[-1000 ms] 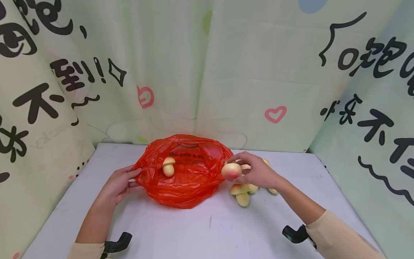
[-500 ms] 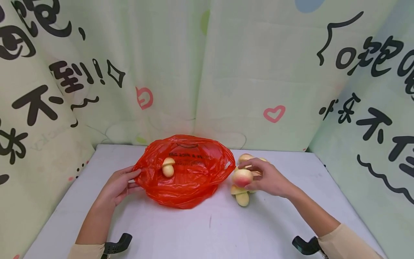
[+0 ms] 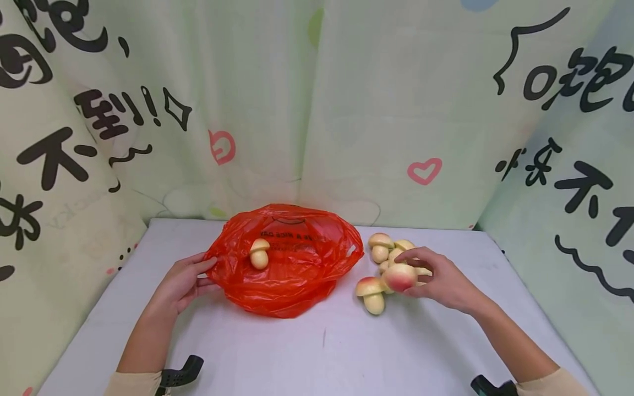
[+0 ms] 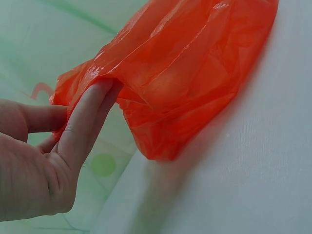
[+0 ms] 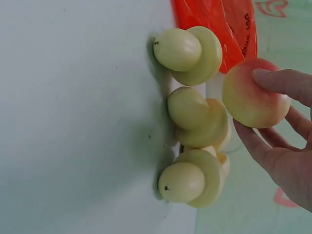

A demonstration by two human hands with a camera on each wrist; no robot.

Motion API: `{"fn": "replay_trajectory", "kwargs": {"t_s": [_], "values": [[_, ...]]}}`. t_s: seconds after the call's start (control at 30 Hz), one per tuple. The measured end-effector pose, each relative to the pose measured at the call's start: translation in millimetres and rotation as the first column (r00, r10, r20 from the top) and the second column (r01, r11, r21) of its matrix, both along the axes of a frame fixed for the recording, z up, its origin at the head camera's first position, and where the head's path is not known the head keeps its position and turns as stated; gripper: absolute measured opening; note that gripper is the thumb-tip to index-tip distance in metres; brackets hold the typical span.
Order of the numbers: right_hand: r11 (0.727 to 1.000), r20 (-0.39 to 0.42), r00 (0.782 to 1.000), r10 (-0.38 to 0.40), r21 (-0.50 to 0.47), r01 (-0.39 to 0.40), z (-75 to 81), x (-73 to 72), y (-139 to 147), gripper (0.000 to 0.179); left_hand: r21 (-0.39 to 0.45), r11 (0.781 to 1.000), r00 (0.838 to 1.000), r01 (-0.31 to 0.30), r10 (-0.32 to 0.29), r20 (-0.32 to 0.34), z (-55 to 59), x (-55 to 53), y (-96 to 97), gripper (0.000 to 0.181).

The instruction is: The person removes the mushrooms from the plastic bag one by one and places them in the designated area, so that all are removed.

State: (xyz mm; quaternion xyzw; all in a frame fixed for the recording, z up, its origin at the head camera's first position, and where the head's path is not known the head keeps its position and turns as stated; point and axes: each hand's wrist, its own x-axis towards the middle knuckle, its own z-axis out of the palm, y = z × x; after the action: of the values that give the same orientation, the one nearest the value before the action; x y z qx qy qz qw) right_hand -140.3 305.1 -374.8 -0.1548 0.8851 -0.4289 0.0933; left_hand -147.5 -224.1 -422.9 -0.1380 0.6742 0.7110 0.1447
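My left hand (image 3: pixel 188 280) grips the left rim of a red plastic bag (image 3: pixel 297 286), thumb outside and fingers under the film in the left wrist view. The bag's mouth is spread open, and a pale toy mushroom (image 3: pixel 259 254) lies inside. In my right hand (image 3: pixel 441 278) is another toy mushroom (image 5: pixel 256 92), its round cap blushing red over yellow; fingers and thumb pinch it, and its stem is mostly hidden. This hand hovers over a cluster of toy mushrooms right of the bag, among them a red-tinted one (image 3: pixel 371 294) in front and one (image 3: pixel 380 247) at the back.
All stands on a white table (image 3: pixel 317 357), closed in by a pale green printed curtain (image 3: pixel 346 137) behind and at both sides. The bag's right edge, with a handle hole, comes close to the mushroom cluster. Black devices sit at both wrists.
My right hand has drawn away from the bag's right edge, moving right and slightly down with the mushroom. More of the cluster shows now. The left hand and bag stay put.
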Motion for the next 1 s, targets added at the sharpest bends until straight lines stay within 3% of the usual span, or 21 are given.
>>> {"fn": "replay_trajectory", "kwargs": {"t_s": [0.23, 0.6, 1.0], "values": [[1.0, 0.015, 1.0, -0.015, 0.0, 0.015, -5.9, 4.4, 11, 0.055, -0.021, 1.0, 1.0, 0.004, -0.004, -0.006, 0.2, -0.6, -0.3, 0.061], [1.0, -0.076, 0.997, -0.019, -0.018, 0.017, -13.2, 10.3, 20, 0.057, -0.034, 0.999, 1.0, -0.008, 0.008, 0.001, 3.2, -0.5, 0.0, 0.061], [0.999, -0.118, 0.992, -0.038, -0.008, 0.037, -24.8, 18.8, 21, 0.058, -0.033, 0.999, 1.0, -0.011, 0.011, -0.007, 2.2, 0.3, -0.9, 0.061]]}}
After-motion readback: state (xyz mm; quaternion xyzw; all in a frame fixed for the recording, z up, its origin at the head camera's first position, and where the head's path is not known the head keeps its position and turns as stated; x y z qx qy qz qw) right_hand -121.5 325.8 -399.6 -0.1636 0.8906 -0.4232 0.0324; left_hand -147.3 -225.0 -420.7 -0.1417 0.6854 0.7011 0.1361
